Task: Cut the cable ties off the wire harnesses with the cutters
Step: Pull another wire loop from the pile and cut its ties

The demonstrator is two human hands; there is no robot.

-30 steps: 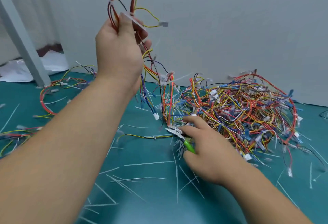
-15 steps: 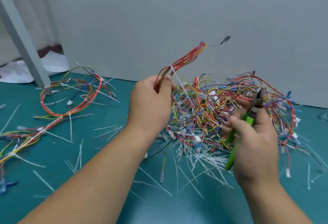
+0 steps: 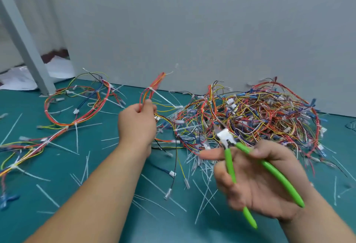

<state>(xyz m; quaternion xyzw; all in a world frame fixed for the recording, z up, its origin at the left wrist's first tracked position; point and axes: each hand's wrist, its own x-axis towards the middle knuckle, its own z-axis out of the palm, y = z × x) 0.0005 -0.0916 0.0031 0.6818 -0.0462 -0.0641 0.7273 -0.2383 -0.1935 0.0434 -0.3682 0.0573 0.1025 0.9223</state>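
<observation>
Below, littered teal mat (image 3: 63,167), grey wall (image 3: 192,31) — left fingers (image 3: 148,104) pinching harness (image 3: 154,85), right fingers (image 3: 210,155) loosely holding cutters (image 3: 230,165).

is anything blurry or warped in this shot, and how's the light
Head view: the right hand and the cutters are smeared by motion blur, while the left hand and its harness look fairly crisp; the wide-angle lens makes the grey post lean; the light is soft and even, with no glare.
</observation>
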